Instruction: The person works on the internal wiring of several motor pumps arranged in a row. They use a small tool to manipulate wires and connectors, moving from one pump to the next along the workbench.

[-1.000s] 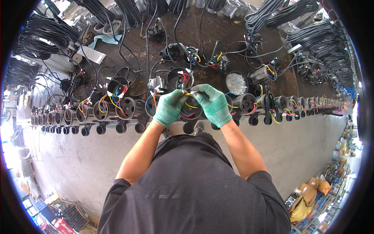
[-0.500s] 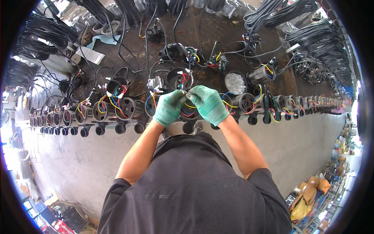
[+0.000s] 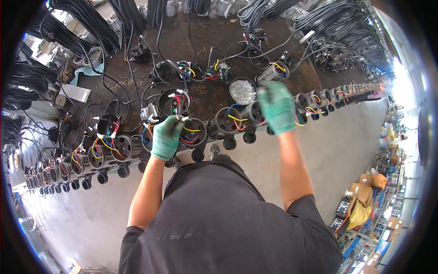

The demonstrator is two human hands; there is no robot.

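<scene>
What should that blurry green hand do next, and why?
Perhaps the right hand should dip into the round tub for a pale bit: it is close beside that tub, and the left hand is pinching wires.

No lettering or number can be read. The marks on the pale sheet (image 3: 75,92), near the left edge of the dark table (image 3: 219,32), are too small to make out; the print (image 3: 182,232) on the dark shirt (image 3: 219,205) is too faint.
</scene>
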